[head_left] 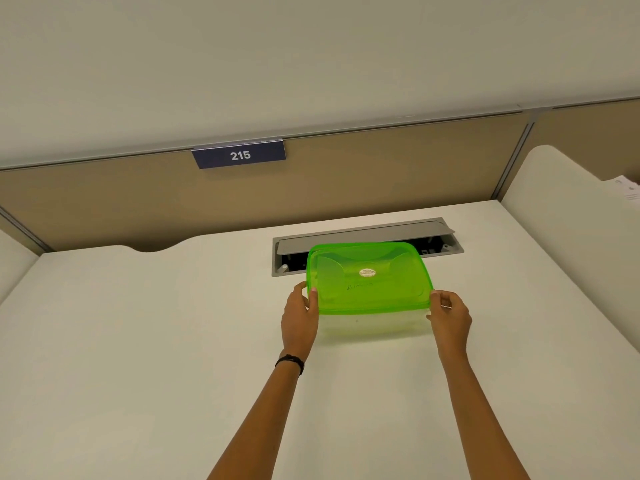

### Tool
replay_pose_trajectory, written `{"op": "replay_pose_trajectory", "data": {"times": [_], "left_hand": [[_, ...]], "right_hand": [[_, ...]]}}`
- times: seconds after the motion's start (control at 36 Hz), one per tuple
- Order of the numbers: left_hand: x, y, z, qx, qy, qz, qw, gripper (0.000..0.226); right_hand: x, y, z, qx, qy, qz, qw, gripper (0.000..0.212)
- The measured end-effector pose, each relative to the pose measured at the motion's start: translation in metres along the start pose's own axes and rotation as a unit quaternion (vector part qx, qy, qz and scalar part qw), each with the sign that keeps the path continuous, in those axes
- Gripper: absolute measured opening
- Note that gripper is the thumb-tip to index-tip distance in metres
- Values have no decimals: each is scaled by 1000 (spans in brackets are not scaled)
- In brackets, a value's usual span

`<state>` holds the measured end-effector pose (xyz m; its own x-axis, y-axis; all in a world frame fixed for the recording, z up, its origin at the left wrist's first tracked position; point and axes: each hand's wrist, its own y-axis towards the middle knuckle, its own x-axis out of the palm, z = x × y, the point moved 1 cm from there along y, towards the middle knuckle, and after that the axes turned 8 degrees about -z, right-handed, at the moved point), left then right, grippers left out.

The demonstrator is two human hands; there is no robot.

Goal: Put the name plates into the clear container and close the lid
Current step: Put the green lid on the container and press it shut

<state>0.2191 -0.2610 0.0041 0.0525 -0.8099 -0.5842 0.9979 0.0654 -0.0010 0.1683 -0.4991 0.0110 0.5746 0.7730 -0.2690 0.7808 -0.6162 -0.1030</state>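
Observation:
A clear container [372,325] with a bright green lid [369,277] stands on the white desk, in front of the cable tray. My left hand [300,315] grips the lid's near left corner. My right hand [449,315] grips the near right corner. The lid sits on the container. A dark blue name plate [239,154] reading 215 hangs on the top rail of the tan partition, beyond the desk to the left. I cannot tell what lies inside the container.
A grey cable tray [367,237] with its flap raised is set into the white desk [156,341] behind the container. A tan partition [104,202] closes off the far side. A second desk [571,220] with papers [628,190] is at the right.

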Motion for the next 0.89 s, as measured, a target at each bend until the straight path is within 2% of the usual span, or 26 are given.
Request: {"op": "replay_pose_trajectory", "data": {"times": [0.08, 0.22, 0.47, 0.64, 0.89], "left_hand": [[-1, -4, 0, 1, 36, -16, 999, 37], [-3, -5, 1, 0, 29, -31, 999, 39], [-6, -9, 0, -9, -86, -73, 994, 38], [-10, -15, 4, -15, -76, -78, 994, 37], [-10, -24, 3, -8, -69, -75, 995, 37]], "right_hand": [[-2, 3, 4, 21, 16, -13, 1000, 25], [-5, 5, 6, 38, 30, -40, 998, 29], [-7, 9, 6, 50, 41, -66, 996, 29], [-8, 7, 0, 30, 21, -63, 997, 24], [-7, -2, -3, 1, -23, -46, 999, 31]]}}
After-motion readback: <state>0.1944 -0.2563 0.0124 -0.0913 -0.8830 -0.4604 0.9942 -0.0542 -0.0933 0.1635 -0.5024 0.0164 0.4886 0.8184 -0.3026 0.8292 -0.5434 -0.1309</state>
